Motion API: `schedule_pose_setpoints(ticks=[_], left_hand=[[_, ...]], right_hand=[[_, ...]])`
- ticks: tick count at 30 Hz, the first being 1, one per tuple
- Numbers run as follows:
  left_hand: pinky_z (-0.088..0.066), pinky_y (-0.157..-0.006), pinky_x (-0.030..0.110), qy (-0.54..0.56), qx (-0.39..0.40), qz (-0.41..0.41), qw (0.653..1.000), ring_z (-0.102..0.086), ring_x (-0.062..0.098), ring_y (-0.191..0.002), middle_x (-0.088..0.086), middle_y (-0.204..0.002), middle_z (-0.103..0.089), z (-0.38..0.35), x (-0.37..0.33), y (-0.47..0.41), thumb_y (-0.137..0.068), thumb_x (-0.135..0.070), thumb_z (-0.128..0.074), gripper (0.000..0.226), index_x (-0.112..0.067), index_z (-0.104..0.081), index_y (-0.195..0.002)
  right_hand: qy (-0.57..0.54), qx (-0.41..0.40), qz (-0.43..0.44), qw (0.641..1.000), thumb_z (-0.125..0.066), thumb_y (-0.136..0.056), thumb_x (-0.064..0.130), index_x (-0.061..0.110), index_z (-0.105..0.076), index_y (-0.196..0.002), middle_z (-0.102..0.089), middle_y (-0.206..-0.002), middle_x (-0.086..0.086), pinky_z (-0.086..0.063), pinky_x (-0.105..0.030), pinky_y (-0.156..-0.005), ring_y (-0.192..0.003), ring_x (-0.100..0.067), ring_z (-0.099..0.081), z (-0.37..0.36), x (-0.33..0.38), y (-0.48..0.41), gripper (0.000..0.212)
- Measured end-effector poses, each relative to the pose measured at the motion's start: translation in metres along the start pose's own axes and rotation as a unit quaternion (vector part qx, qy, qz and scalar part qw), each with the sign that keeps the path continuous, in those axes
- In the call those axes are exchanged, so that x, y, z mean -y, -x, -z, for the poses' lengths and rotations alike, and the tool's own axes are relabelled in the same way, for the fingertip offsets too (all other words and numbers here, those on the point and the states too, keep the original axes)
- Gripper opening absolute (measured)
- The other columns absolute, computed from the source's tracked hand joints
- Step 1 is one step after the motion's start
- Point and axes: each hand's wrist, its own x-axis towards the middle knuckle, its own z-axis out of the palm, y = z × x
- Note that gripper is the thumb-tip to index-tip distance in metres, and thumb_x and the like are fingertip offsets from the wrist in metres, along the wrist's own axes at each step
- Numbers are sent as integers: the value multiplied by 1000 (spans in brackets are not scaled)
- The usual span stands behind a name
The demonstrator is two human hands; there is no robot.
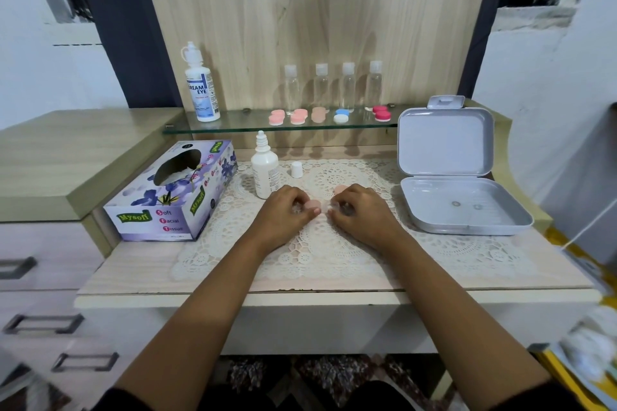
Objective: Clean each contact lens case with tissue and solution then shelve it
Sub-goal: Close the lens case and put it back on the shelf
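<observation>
Tissue box (173,190) sits at the left edge of the lace mat (334,253). Just right of it stand an open dropper bottle (265,173) and its cap (296,169). The left hand (287,210), fingers curled, pinches the left end of the pale pink case (315,205), which sits low over the mat between both thumbs. The right hand (362,212), fingers likewise curled, grips the right end. A pink round part (340,189) shows just behind its fingers. An open grey box (467,210) lies at right. The glass shelf (233,125) behind bears a large bottle (201,87), shelved cases (341,116) and clear bottles (348,87).
</observation>
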Motion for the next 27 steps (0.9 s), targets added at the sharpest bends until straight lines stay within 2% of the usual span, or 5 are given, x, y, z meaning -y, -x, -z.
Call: schedule_pose_setpoints(ticks=[7, 12, 14, 19, 27], left_hand=[[-39, -92, 23, -8, 36, -35, 999, -51, 15, -107, 5, -114, -58, 0, 1, 0, -91, -22, -57, 27, -9, -63, -115], [-41, -95, 27, -8, 41, -20, 999, -50, 14, -109, 1, -114, -55, -1, 1, 1, -87, -33, -62, 41, -12, -57, -122], [-41, -92, 25, -1, 32, 5, 999, -49, 12, -105, -1, -110, -52, -1, 0, 1, -82, -39, -67, 48, -13, -55, -120], [-34, -76, 19, -12, -3, 10, 1000, -51, 12, -94, -2, -98, -53, -2, 1, -1, -81, -32, -70, 26, -14, -59, -95], [-42, -87, 22, 8, 12, -28, 999, -55, 14, -99, 4, -106, -58, 1, 0, 2, -86, -20, -65, 25, -6, -65, -106]], right_hand=[[2, 3, -2, 1000, -57, -86, 33, 17, -67, -103, -60, -105, 1, -42, -39, -89, -99, -23, -51, 1, 1, 1, 25], [3, 6, -4, 1000, -58, -86, 33, 17, -67, -103, -59, -105, 1, -42, -40, -90, -100, -23, -50, 2, 3, 1, 25], [2, 5, -6, 1000, -58, -86, 32, 16, -67, -103, -59, -105, 1, -42, -40, -90, -100, -23, -50, 3, 4, 1, 25], [1, 6, -14, 1000, -59, -85, 31, 18, -68, -104, -60, -107, 0, -41, -41, -92, -102, -25, -51, 3, 6, 1, 25], [11, 15, -12, 1000, -57, -87, 32, 18, -67, -106, -59, -108, 0, -41, -41, -92, -103, -25, -49, 6, 9, 4, 26]])
